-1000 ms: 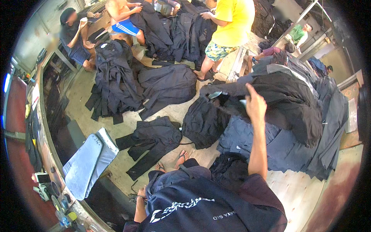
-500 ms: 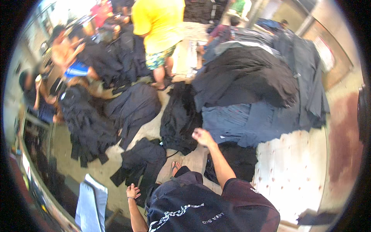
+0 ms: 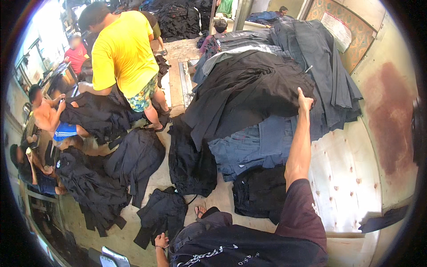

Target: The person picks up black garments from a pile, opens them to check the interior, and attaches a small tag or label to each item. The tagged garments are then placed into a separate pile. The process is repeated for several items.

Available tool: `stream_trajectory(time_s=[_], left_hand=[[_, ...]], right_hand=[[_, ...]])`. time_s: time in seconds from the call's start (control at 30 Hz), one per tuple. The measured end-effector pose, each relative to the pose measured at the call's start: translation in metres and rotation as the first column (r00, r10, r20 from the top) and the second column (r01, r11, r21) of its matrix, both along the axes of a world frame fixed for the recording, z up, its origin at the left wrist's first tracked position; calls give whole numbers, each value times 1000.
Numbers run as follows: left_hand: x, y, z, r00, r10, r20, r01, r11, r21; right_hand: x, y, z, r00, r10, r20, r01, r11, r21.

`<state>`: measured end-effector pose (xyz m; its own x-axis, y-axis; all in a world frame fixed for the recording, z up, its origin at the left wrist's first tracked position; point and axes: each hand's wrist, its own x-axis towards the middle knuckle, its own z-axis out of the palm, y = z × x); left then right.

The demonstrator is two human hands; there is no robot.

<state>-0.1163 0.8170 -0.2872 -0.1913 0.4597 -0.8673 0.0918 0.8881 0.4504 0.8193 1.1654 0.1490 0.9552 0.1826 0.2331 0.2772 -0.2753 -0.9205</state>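
My right hand point(image 3: 304, 99) is stretched out over the big heap. Its fingers are closed on the right edge of a black garment point(image 3: 249, 89), with the thumb on top and the other fingers hidden behind the cloth. This garment lies spread over blue-grey garments point(image 3: 253, 144) at the front of the heap. Down by my left side, my left hand point(image 3: 162, 240) holds nothing, its fingers loosely bent and apart. Just beyond it a small black garment point(image 3: 162, 213) rests on the floor.
Dark grey garments point(image 3: 320, 66) drape the heap's right side. Black cloth bundles point(image 3: 193, 155) and piles point(image 3: 95, 178) lie on the floor ahead and left. A person in a yellow shirt point(image 3: 124, 53) stands ahead; others sit at left. A pale tufted panel point(image 3: 344, 182) lies at right.
My right hand has reached forward and right from above the floor bundles and taken hold of the black garment's edge. My view has shifted right. The person in yellow has turned and bent left.
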Motion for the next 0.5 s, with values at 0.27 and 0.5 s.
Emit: stream_trajectory(time_s=[0.27, 0.5], left_hand=[[-3, 18, 12, 996, -24, -84, 14, 994, -108], [8, 39, 13, 991, -103, -83, 97, 992, -79]], right_hand=[[15, 14, 17, 984, 66, -167, -84, 991, -106], [-76, 6, 46, 955, 13, 296, 159, 820, -550]])
